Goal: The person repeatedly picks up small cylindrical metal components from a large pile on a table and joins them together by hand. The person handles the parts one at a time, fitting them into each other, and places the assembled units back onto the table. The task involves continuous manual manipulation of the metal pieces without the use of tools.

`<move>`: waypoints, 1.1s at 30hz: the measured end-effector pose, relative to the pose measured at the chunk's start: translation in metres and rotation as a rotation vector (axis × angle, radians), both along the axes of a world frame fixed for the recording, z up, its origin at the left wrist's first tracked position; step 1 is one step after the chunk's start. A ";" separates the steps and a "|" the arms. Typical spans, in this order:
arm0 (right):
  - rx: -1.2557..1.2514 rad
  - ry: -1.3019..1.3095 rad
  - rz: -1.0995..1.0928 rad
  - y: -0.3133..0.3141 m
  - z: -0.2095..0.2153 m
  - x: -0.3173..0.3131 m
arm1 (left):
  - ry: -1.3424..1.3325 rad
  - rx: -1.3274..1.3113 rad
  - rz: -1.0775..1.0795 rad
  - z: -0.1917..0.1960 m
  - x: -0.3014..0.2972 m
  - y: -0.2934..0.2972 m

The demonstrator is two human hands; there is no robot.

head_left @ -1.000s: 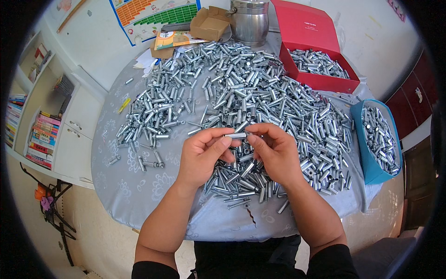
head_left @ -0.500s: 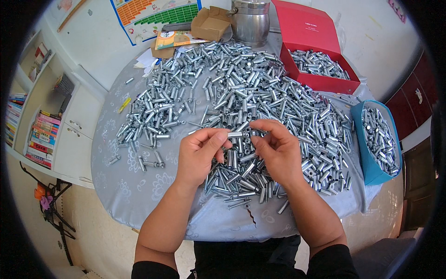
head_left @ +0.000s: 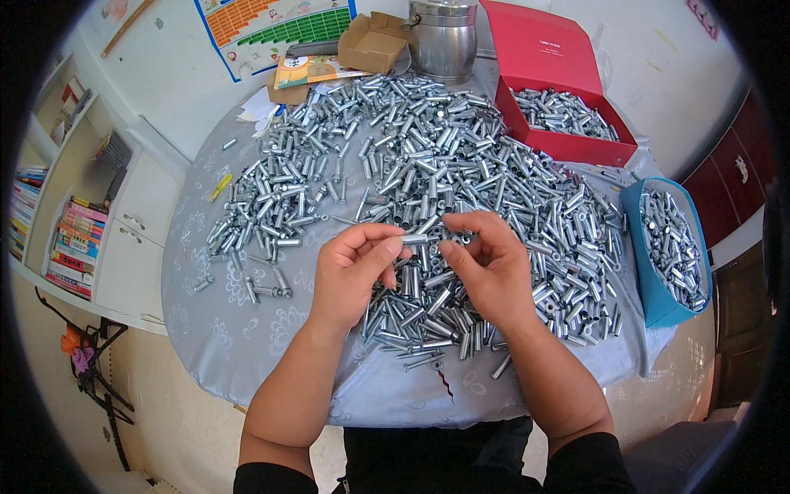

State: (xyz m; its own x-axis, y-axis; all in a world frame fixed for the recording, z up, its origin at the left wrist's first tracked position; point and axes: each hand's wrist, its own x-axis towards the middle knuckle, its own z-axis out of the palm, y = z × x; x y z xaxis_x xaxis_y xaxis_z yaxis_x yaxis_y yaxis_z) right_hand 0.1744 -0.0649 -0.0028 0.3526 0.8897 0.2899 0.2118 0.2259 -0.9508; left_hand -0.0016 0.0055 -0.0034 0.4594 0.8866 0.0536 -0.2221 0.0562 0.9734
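Note:
Between the thumb and fingers of my left hand [head_left: 355, 267] a short, shiny metal sleeve [head_left: 418, 239] is pinched, lying nearly level. My right hand [head_left: 491, 267] is curved just beyond the sleeve's right end, with a gap between thumb and forefinger and nothing visible in it. Below and behind both hands spreads a big heap of silvery metal sleeves and bolts [head_left: 461, 165]. A smaller group of bolts with sleeves on them [head_left: 276, 193] lies to the left.
A grey patterned cloth [head_left: 222, 305] covers the round table. At the back right stands an open red box [head_left: 568, 146], and at the right a blue bin [head_left: 658, 305], both holding metal parts. A steel pot [head_left: 444, 45] and cardboard box [head_left: 373, 43] stand behind. A yellow tool [head_left: 220, 186] lies left.
My right thumb has shifted slightly left and up, toward the sleeve's end. My left hand keeps its pinch on the sleeve, nearly unmoved.

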 end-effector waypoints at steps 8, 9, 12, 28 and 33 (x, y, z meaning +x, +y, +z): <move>-0.036 0.016 0.049 -0.003 0.001 -0.004 | -0.028 0.026 -0.053 -0.003 0.002 -0.001; -0.049 0.068 0.049 -0.003 0.002 -0.007 | -0.022 0.027 -0.060 -0.004 0.002 -0.001; -0.082 0.099 0.103 -0.002 -0.004 -0.003 | -0.010 0.028 -0.068 -0.002 0.003 -0.003; -0.070 0.343 0.041 0.000 0.008 0.001 | -0.007 0.038 -0.014 0.001 0.000 -0.002; -0.203 0.243 0.157 -0.004 0.010 -0.002 | 0.002 0.047 -0.088 -0.001 -0.001 -0.004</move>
